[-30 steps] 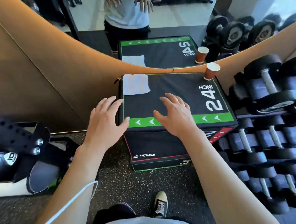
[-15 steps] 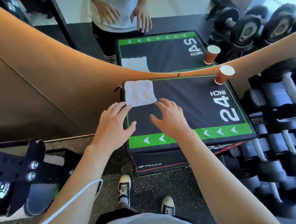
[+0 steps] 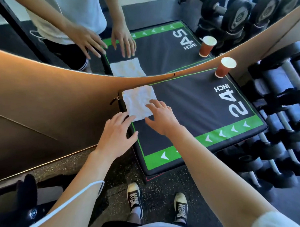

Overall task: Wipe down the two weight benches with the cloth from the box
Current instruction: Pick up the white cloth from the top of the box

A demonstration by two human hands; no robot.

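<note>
While both hands reached in, the white cloth (image 3: 139, 103) lay flat at the far left corner of the black box (image 3: 189, 111).
The right hand (image 3: 161, 117) had spread, relaxed fingers resting on the cloth's near right part; the left hand (image 3: 116, 132), fingers loosely extended, touched its near edge, contact unclear. A paper cup (image 3: 225, 67) stood at the far right corner. The dumbbell rack (image 3: 284, 106) was cut off at right.
</note>
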